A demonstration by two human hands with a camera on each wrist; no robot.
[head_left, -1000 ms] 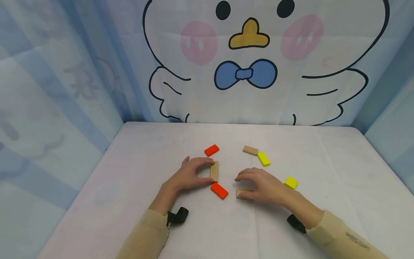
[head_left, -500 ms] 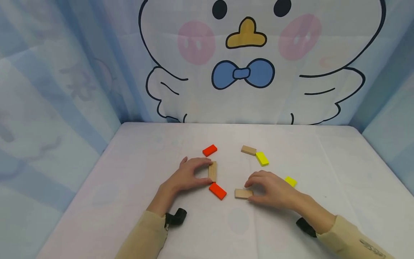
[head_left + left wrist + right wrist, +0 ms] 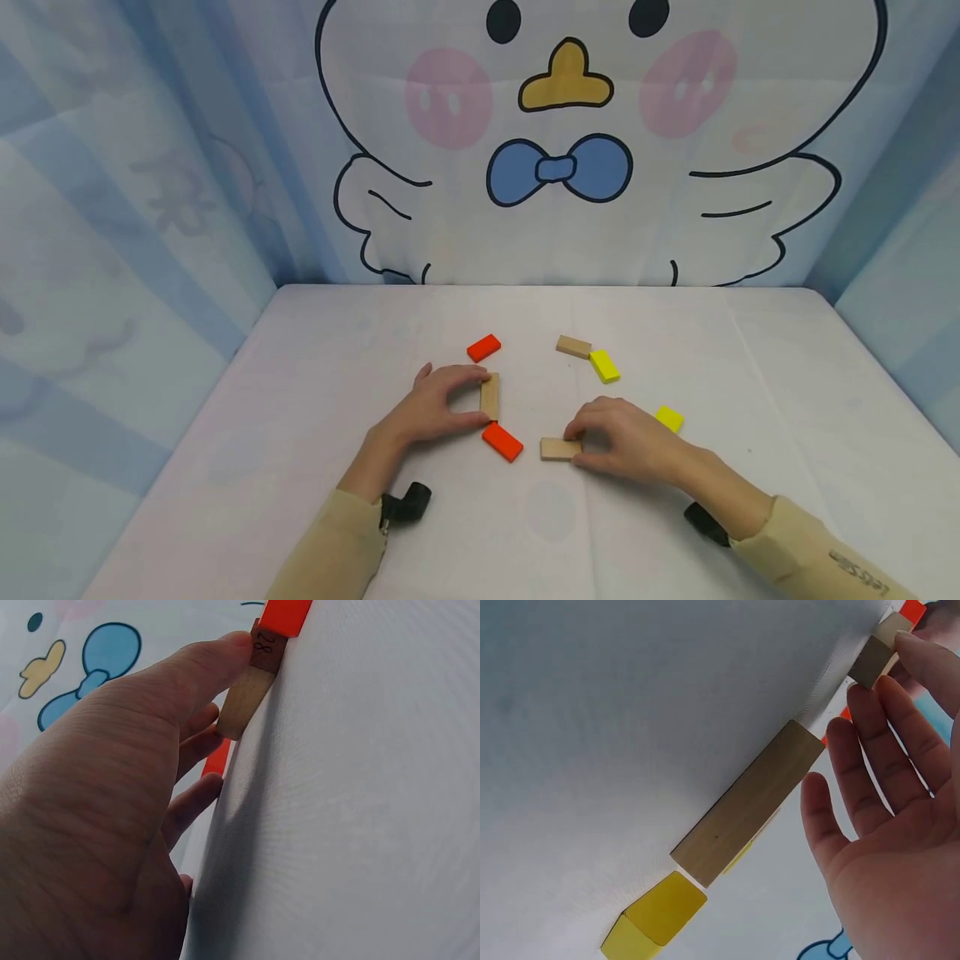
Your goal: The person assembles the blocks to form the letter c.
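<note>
A: Left hand?
B: Left hand point(image 3: 422, 408) pinches a bare-wood rectangular block marked 28 point(image 3: 490, 397) lengthwise. Thumb on the near end, forefinger on the end toward the far edge, spread about the block's length.
A: Location?
B: On the white cloth-covered tabletop point(image 3: 337, 350), somewhat nearer its left edge than its right.
A: Neighbours?
B: Bright red rectangular block point(image 3: 502, 442) at the near end, set diagonally, corner to corner. Second red rectangular block point(image 3: 483, 347) past the forefinger, toward the far edge.
A: Right hand?
B: Right hand point(image 3: 630, 440) pinches the right end of a plain wooden oblong block point(image 3: 557, 450) across its width, thumb and forefinger only that far apart. Left part of the block uncovered. It sits right of the diagonal red one, apart from it.
A: Other fingers there?
B: Loosely extended in the right wrist view. Little finger is by a long pale-wood block point(image 3: 748, 802); can't tell if it touches. Yellow rectangular block point(image 3: 654, 915) just beside that block's other end.
A: Rest?
B: Toward the far edge, around mid-width: small tan wooden block point(image 3: 573, 347) meeting a second yellow block point(image 3: 604, 367) at the corner. Pale blue cartoon backdrop point(image 3: 558, 242) rises behind the far edge.
</note>
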